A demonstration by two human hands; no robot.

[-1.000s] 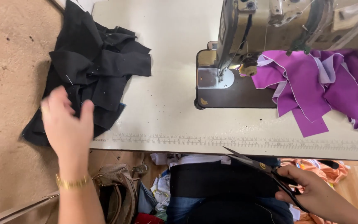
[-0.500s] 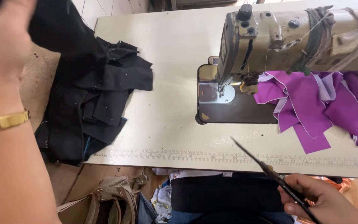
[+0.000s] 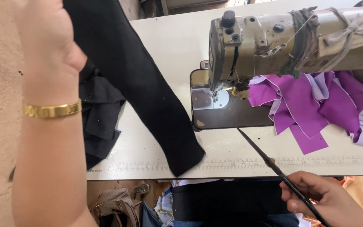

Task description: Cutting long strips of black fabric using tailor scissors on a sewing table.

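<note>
My left hand (image 3: pixel 47 38) is raised close to the camera at the upper left, a gold bracelet (image 3: pixel 52 110) on its wrist. It holds up a long black fabric strip (image 3: pixel 148 96) that hangs down across the white table (image 3: pixel 164 46), its lower end at the front edge. My right hand (image 3: pixel 328 201) at the bottom right grips long dark scissors (image 3: pixel 269 162), blades closed and pointing up-left toward the sewing machine (image 3: pixel 282 38). The fingers of the left hand are cut off by the frame.
A pile of black fabric pieces (image 3: pixel 99 117) lies at the table's left edge. Purple fabric pieces (image 3: pixel 307 105) are heaped under the machine's arm at right. A measuring scale runs along the table's front edge (image 3: pixel 232 162). A bag (image 3: pixel 114 206) lies on the floor below.
My left hand rose from the black pile toward the camera, lifting a long black strip out over the table. The right hand with the scissors stayed at the lower right.
</note>
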